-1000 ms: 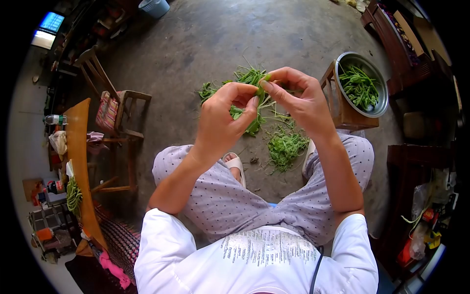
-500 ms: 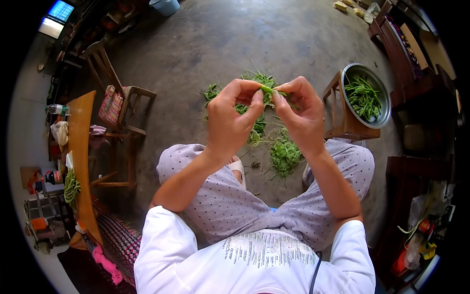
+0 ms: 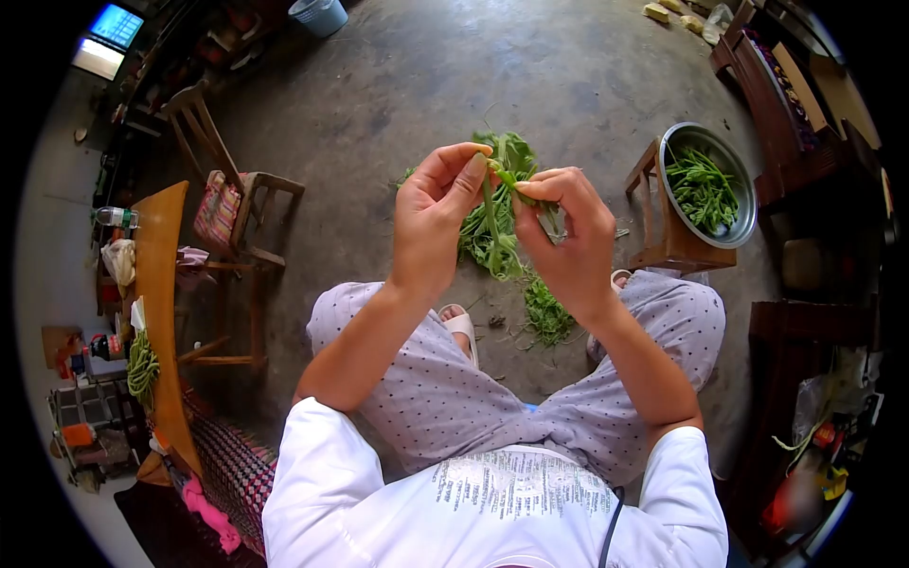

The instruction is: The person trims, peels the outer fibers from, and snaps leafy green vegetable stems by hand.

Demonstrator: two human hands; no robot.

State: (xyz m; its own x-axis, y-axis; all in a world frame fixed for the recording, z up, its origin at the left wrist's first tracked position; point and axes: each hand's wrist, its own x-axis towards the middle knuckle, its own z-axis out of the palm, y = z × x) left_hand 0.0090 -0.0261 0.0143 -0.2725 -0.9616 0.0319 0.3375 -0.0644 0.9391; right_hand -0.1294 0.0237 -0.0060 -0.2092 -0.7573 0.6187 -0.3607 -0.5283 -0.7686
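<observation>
My left hand (image 3: 428, 208) is closed, its thumb and forefinger pinching the top of a leafy green shoot (image 3: 491, 213). Leaves and a thin strand hang from this shoot beside the fingers. My right hand (image 3: 571, 232) pinches the same shoot a little to the right, with a bit of stem between thumb and fingers. Both hands are raised over the floor, close together. Below them lies a heap of loose greens (image 3: 549, 312), partly hidden by the hands. At the right, cut green stems (image 3: 701, 189) fill part of a metal basin (image 3: 747, 194).
The basin rests on a wooden stool (image 3: 682, 254) right of my knee. A wooden chair (image 3: 275, 180) and a table (image 3: 163, 284) with a bundle of long green beans (image 3: 142, 367) stand at the left. A blue bucket (image 3: 319, 14) is at the far end.
Both hands have moved slightly, the right one downward. A leafy part with a hanging strand now shows between them, where a short green stem was pinched before.
</observation>
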